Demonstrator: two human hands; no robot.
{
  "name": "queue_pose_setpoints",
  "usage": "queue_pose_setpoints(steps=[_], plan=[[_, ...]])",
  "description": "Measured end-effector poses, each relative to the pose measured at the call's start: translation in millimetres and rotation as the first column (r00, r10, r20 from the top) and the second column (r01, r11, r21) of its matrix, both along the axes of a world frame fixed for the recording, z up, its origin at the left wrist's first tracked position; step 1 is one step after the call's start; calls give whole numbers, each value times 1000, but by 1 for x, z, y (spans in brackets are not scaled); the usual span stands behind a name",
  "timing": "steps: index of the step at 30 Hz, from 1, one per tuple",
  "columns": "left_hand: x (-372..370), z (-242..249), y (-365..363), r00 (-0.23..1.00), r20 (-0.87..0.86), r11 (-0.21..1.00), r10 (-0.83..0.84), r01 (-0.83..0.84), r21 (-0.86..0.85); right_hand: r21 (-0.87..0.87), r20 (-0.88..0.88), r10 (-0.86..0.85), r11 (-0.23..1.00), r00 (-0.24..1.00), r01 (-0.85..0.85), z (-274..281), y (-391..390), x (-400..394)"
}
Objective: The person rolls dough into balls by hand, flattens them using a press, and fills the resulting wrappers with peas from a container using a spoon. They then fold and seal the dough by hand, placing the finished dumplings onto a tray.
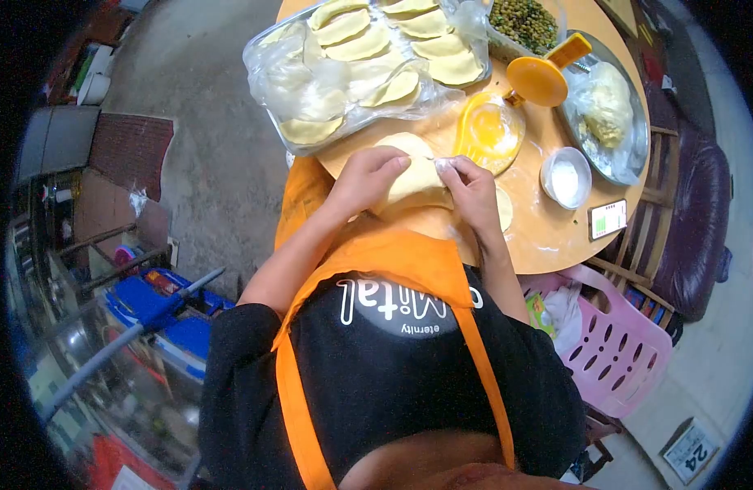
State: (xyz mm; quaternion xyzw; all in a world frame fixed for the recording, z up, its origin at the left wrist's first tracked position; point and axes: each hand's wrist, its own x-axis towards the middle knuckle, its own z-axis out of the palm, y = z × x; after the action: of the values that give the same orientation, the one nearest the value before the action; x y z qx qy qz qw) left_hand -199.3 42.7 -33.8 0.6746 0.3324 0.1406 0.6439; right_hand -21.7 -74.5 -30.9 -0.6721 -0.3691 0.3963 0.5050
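My left hand [367, 178] and my right hand [472, 189] hold a flat piece of pale yellow dough [417, 184] between them, close to the table's near edge. Fingers and thumb of each hand pinch its upper edge. Just beyond lies another pale dough piece [405, 144], partly hidden. A yellow-orange dumpling press [489, 135] sits to the right of the dough, and an orange round-headed tool with a handle [537, 80] is behind it. Partly covered by my right hand's side, a thin dough round [504, 209] rests on the table.
A tray [258, 94] of folded dumplings under plastic film fills the far left. Chopped filling [523, 24] stands in a container at the back. On the right are a metal dish [638, 147] with bagged dough [607, 102], a white powder bowl [566, 178] and a phone [608, 220].
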Motion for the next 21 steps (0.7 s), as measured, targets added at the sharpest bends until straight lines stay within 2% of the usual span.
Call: queue_pose_setpoints(steps=[3,4,6,10,13,15,18,21], plan=[[0,-2,0,1000,12,993,-19,20,-114,-144,-99,-17,990,995,2,13,-1,-2],[0,0,0,999,11,988,-40,41,-149,-127,-80,-23,992,997,12,11,-1,-1],[0,-5,-1,999,44,993,-12,17,-121,-93,-44,-37,995,998,33,4,-1,0],[0,-10,-1,997,73,995,16,-9,-95,-89,-90,-41,995,995,33,4,-3,0],[0,1,-1,999,55,1000,2,-4,25,-94,-94,-69,994,993,60,5,-3,-2],[1,2,-1,998,59,999,24,-22,-34,-62,-146,-134,990,980,126,4,-1,-3],[3,1,-2,994,86,995,61,-54,-78,-109,-173,-121,989,977,103,7,-2,-3],[4,-9,-1,991,103,993,84,-74,-90,-82,-94,-130,989,987,122,9,-1,-7]])
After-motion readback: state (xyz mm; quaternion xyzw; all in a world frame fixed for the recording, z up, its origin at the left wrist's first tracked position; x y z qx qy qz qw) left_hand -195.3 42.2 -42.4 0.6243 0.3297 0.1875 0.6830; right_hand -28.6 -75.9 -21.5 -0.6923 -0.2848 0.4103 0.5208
